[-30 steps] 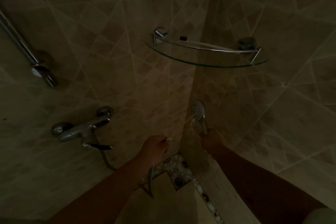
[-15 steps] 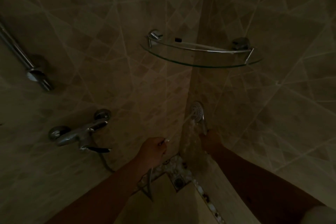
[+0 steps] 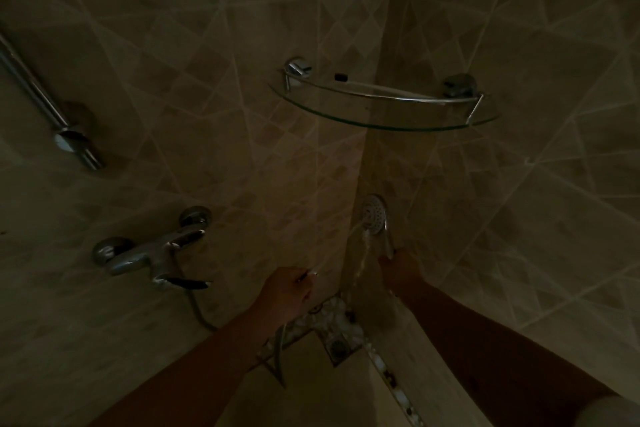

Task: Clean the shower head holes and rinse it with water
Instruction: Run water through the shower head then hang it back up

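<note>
My right hand [image 3: 398, 269] grips the handle of a chrome shower head [image 3: 374, 215], held upright near the wall corner with its round face turned left. Water streams from the face down toward the floor. My left hand [image 3: 285, 293] is closed around a thin, small tool [image 3: 308, 274] whose pale tip pokes out toward the water stream. The left hand sits lower left of the shower head, apart from it. The room is dim.
A chrome mixer tap [image 3: 152, 251] with a black-tipped lever is on the left wall, its hose [image 3: 197, 310] running down. A glass corner shelf [image 3: 388, 107] hangs above. A slide rail [image 3: 52, 107] is at far left. A floor drain [image 3: 337, 345] sits in the corner.
The view shifted slightly; both hands stay almost where they were. Water keeps flowing from the shower head.
</note>
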